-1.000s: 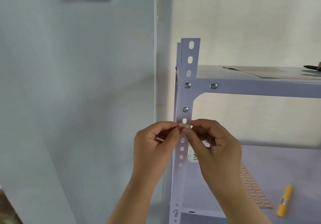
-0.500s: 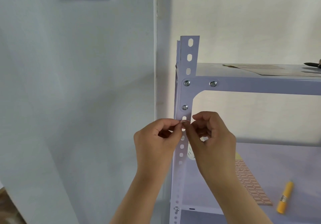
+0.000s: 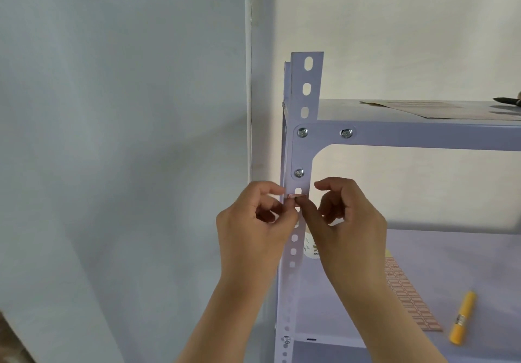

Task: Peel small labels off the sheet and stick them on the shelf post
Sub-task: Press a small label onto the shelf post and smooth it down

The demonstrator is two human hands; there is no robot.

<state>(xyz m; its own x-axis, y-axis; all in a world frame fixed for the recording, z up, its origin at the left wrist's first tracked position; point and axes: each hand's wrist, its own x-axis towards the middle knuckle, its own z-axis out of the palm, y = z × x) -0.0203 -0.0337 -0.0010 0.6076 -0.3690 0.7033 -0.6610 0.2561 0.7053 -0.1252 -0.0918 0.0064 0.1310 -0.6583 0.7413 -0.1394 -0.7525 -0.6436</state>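
A: Where's the label [image 3: 297,195]?

B: On the front of the post [image 3: 299,148], just under the lowest bolt [image 3: 299,173] of the corner bracket, lying level across a slot.

A: And the hands?

B: Both are up at it. The left hand [image 3: 253,221] has thumb and forefinger drawn together at the label's left end. The right hand [image 3: 349,221] has its thumb tip against the lower edge, with the other fingers curled loosely away. Whether they pinch it or only press it flat, I cannot tell.

A: Why one from each side?

B: Likely to keep so small a piece square to the post while it's rubbed down; a single finger could skew it.

A: The sheet [image 3: 410,298]?

B: Flat on the lower shelf [image 3: 456,252] by the right forearm, many labels left, a yellow pen [image 3: 463,317] beside it. Probably parked there for easy reach.
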